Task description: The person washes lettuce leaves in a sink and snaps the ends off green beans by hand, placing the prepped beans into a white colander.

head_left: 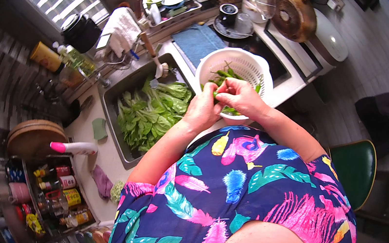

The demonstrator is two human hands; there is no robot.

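Both hands meet over the near part of a white plastic colander (260, 72) at the counter's front edge. Between their fingertips is a green chili pepper (215, 94), mostly covered by the fingers. My left hand (203, 108) pinches it from one side, and my right hand (242, 97) grips it from the other. More green peppers (225, 73) with stems lie in the colander below and behind the fingers. To the left, leafy green vegetables (153, 114) fill much of the steel sink (113, 132).
A wooden-handled dish brush (156, 58) leans at the sink's far corner. Behind the colander lies a blue cloth (202, 41), near a dark plate (221, 31) holding cups. Left of the sink are a green sponge (99, 128), a spray bottle (76, 147) and a purple cloth (103, 181).
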